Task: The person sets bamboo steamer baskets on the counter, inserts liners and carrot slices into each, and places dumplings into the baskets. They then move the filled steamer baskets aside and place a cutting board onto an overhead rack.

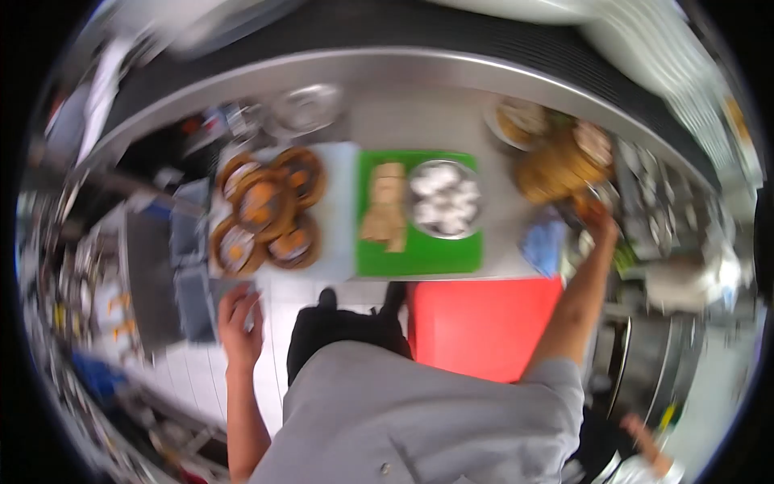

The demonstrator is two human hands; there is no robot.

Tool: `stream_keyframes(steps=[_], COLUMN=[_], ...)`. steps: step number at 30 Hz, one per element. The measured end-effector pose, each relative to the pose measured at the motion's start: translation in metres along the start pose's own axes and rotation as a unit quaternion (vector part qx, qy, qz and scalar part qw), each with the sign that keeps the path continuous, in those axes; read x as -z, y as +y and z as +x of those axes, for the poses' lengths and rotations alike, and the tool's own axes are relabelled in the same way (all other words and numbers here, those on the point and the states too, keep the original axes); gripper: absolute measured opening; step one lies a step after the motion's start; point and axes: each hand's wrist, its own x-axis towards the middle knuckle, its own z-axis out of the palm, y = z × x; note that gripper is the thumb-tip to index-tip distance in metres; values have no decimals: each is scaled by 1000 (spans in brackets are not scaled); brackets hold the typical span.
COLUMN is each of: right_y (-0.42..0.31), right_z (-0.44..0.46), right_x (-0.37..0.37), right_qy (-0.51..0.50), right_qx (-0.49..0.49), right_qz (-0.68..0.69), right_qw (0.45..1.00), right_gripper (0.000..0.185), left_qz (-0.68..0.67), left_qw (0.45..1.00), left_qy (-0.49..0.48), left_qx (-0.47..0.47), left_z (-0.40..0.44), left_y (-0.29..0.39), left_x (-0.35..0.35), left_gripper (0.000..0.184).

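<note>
Steel tabletop (403, 113), kitchen setting: green board (423, 256) near the middle carries a metal bowl (451, 236) of white pieces; round brown baskets (316, 240) lie left of it. Right hand (598, 222) is beside the stacked steamers (556, 173), grip blurred, cannot tell. Left hand (240, 313), fingers partly curled, is just off the near edge; whether holding anything, unclear.
</note>
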Motion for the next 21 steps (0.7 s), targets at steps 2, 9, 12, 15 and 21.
stream_keyframes(steps=[2,9,12,15,21], right_y=[-9,-47,-51,-37,23], right_z=[31,-5,-89,-206,-398], right_x=[22,-77,-195,-357,-717], right_qy=[41,339,235,19,-216], right_qx=[-80,42,92,211,-106], right_qz=[133,-38,35,-168,-114], right_qw=[987,939,967,963,964], right_gripper=[46,40,34,27,21], left_qz=[-9,-93,-114,-118,-460], left_qw=[1000,976,970,970,838], left_qy=[10,62,60,45,-123], left_qx=[20,185,206,206,267], left_z=[-11,-43,-38,-19,25], left_y=[-4,-40,-74,-110,-161], left_x=[6,1,-4,-1,-20], left_gripper=[23,21,19,19,29])
